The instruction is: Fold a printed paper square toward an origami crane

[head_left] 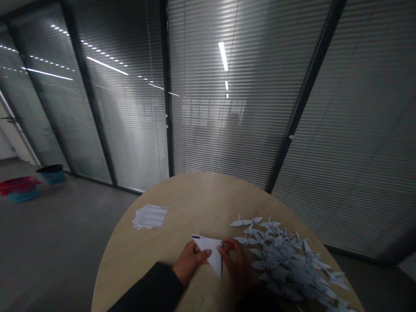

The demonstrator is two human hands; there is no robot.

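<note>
Between my two hands is a piece of white paper (212,259), folded into a triangle with one point toward me and a dark printed mark at its upper left corner. My left hand (191,261) pinches its left side, thumb on top. At the right corner, the thumb and fingers of my right hand (237,262) close on the paper's edge. A large heap of folded paper cranes (289,264) lies just right of my right hand. A stack of paper sheets (151,216) with printed lines rests farther off to the left.
The round wooden table (201,190) has its far edge close to a glass partition with blinds (221,143). On the grey floor at left stand a red-and-blue basin (22,188) and a blue bucket with a dark rim (53,174).
</note>
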